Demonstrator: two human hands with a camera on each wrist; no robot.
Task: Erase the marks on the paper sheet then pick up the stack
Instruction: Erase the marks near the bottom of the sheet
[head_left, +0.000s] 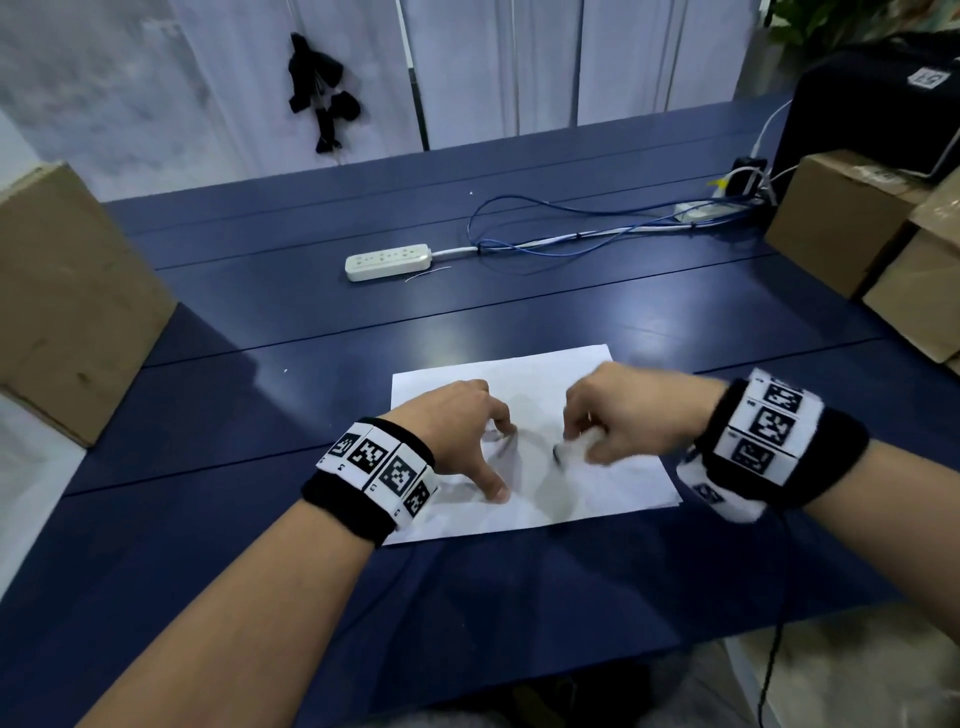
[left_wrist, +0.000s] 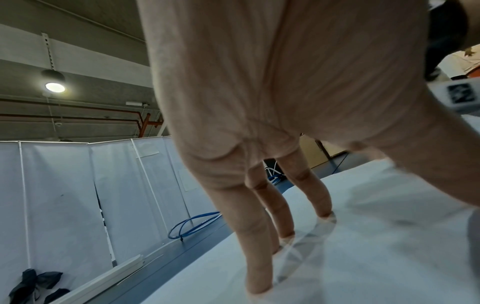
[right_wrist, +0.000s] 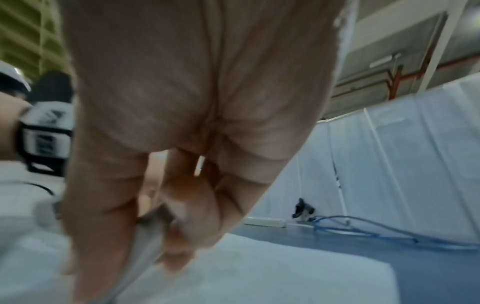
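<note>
A white paper sheet (head_left: 623, 478) lies flat on the blue table (head_left: 234, 467) in front of me. My left hand (head_left: 500, 460) presses spread, straight fingertips (left_wrist: 259, 267) and thumb down on the sheet's left half (left_wrist: 363, 257). My right hand (head_left: 582, 442), blurred by motion, grips a small white eraser (head_left: 569, 449) with a dark end, its tip on the paper near the middle. In the right wrist view the curled fingers (right_wrist: 179, 236) close round the eraser (right_wrist: 153, 222) above the sheet (right_wrist: 259, 277). Grey shadows lie between the hands; I cannot make out pencil marks.
A white power strip (head_left: 387, 261) and blue cables (head_left: 545, 234) lie beyond the sheet. A cardboard box (head_left: 67, 296) stands at the left. More boxes (head_left: 841, 218) and a black bag (head_left: 883, 98) stand at the right.
</note>
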